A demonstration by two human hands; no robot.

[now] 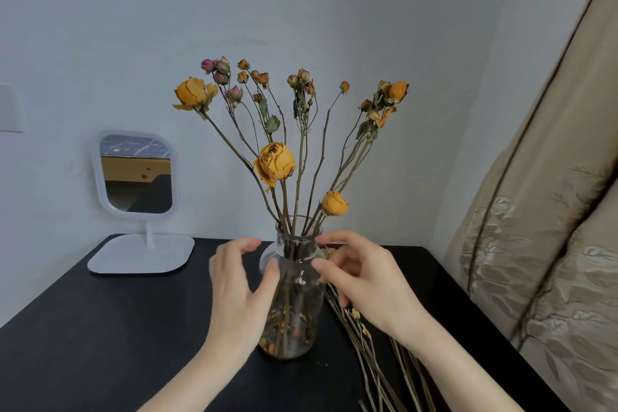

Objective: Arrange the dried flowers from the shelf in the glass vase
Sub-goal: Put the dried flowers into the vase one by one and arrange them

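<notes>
Both our left hand point(240, 284) and right hand point(364, 281) flank the vase point(301, 281) on the desk point(100, 328), fingers point(245, 246) loose and apart. Its dried flowers point(276, 162) look light and brittle; we would hold stems point(302, 157) low.

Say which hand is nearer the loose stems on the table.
Right. The right hand is just over the loose stems; the left hand is beyond the glass vase.
</notes>
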